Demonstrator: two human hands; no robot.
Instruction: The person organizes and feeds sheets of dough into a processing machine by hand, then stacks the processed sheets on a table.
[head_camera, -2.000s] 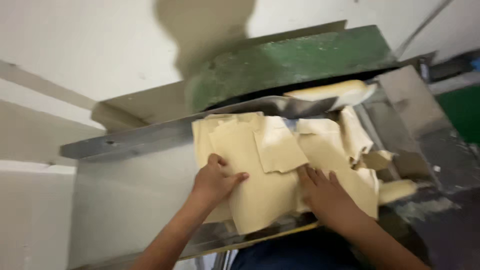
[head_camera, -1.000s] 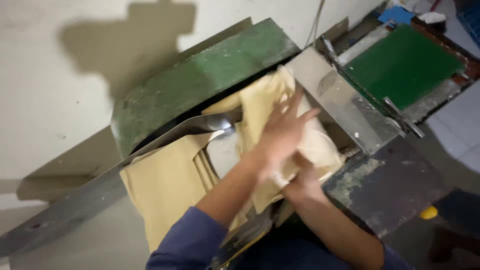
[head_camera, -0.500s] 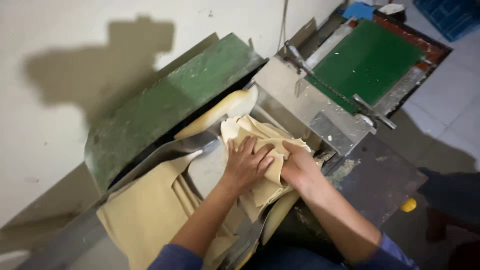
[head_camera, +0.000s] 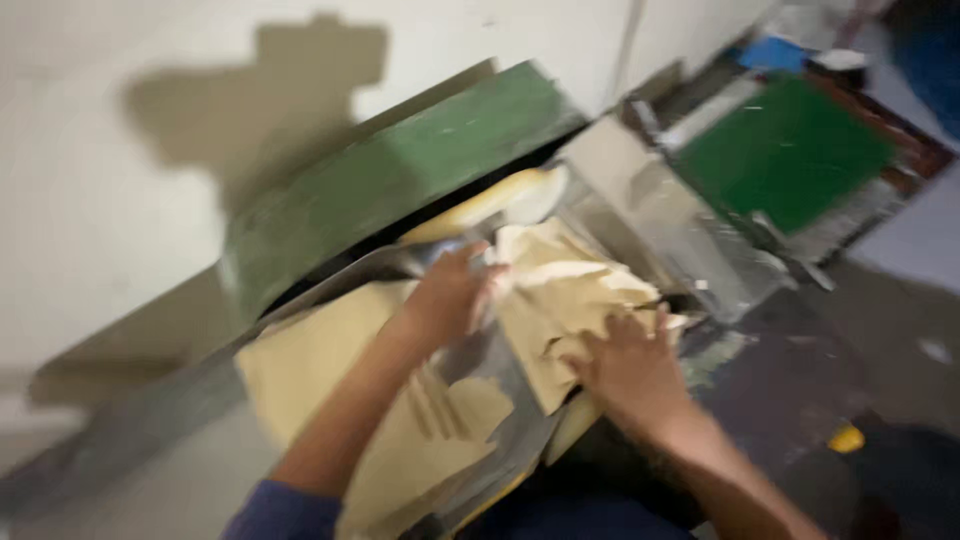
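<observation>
Both our hands are on tan dough. Our left hand curls its fingers over the top edge of the folded dough pile, gripping it. Our right hand lies flat and spread on the near side of that pile, pressing down, holding nothing. Biggest is the green machine cover behind. Next comes the shiny metal tray, with flat dough sheets on its left. The picture is blurry.
</observation>
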